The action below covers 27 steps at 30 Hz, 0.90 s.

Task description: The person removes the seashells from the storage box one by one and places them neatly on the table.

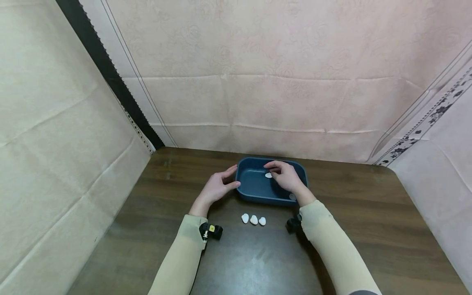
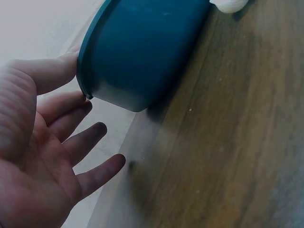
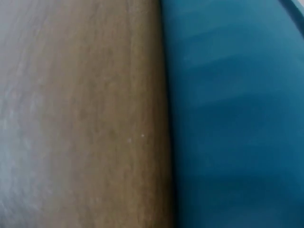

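Note:
A dark blue rectangular tray [image 1: 258,200] stands near the table's far edge. My left hand [image 1: 216,186] is at its left end, fingers mostly straight, with the thumb [image 2: 57,71] and a fingertip touching the tray's rim [image 2: 84,57]. Inside the tray, my right hand [image 1: 287,177] has curled fingers and pinches a small white pebble [image 1: 268,175] at the thumb tip. Another pale pebble [image 1: 292,196] lies in the tray's near right corner, below the right wrist. The right wrist view shows the tray's outer wall [image 3: 237,118] but not the hand.
Three white pebbles, left [image 1: 245,218], middle [image 1: 254,220] and right [image 1: 262,221], lie in a row on the brown wooden table [image 1: 350,205] before the tray. Pale cloth [image 1: 276,102] hangs behind the table and at both sides.

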Available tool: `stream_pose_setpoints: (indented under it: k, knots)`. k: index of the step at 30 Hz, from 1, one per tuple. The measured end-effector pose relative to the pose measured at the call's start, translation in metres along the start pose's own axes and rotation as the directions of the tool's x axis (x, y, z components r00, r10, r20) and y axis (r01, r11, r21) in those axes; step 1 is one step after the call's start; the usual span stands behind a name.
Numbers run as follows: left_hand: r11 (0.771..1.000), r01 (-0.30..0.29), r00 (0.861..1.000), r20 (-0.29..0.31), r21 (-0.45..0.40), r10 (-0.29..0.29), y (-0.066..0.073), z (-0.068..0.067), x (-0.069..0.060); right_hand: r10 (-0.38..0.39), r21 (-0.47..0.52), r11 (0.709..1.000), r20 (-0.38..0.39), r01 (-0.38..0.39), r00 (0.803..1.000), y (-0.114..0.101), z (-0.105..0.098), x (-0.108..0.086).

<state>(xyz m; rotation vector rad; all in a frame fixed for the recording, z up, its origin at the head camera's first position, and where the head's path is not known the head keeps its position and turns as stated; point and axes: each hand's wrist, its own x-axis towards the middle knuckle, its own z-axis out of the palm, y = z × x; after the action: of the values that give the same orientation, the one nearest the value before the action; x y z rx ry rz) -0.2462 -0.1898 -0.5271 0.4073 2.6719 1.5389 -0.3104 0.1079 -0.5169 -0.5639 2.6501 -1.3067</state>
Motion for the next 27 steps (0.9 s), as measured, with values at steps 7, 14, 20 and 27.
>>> stream_pose_setpoints:
  k: [7, 14, 20, 27]
  knots:
    - [1.0, 0.006, 1.0, 0.0, 0.003, -0.006, -0.0001, -0.0003, -0.0001, 0.013, -0.176, 0.984, 0.002, -0.012, 1.0, 0.001, 0.0059, 0.0006]
    - [1.0, 0.009, 1.0, -0.002, -0.005, -0.009, 0.0023, 0.0004, -0.0004, 0.007, -0.176, 0.984, 0.019, -0.003, 1.0, -0.0001, 0.0065, -0.001]
    - [1.0, 0.012, 1.0, -0.004, -0.006, -0.012, 0.003, 0.0007, -0.0004, 0.012, -0.148, 0.989, 0.015, -0.009, 1.0, -0.0001, 0.006, -0.0015]
    - [1.0, 0.016, 1.0, -0.007, -0.002, -0.016, 0.0033, 0.001, -0.0007, 0.022, -0.155, 0.988, 0.035, -0.017, 0.999, 0.0014, 0.007, -0.0005]
